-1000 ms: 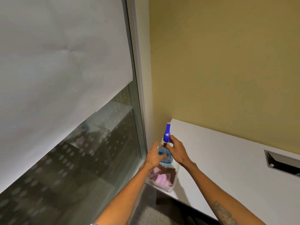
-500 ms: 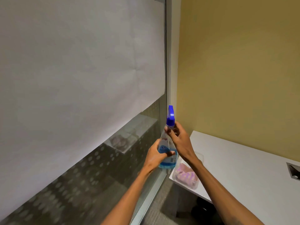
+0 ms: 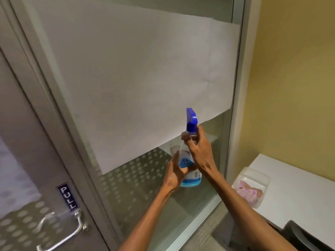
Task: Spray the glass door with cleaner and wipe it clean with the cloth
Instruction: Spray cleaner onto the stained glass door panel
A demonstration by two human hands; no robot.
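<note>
A clear spray bottle with blue liquid and a blue trigger head stands upright in both hands, in front of the glass panel. My left hand wraps the bottle's lower body. My right hand grips its neck just under the trigger. The glass door with a PULL sign and a metal handle is at the lower left. A pink cloth lies in a clear plastic tub on the white desk.
White paper covers the upper part of the glass panel; below it the glass has a dotted frosting. A white desk stands at the right against a yellow wall. A dark chair back shows under the desk edge.
The bottle has been lifted off the desk and carried left toward the glass. The view has swung left, bringing the door with its handle into sight.
</note>
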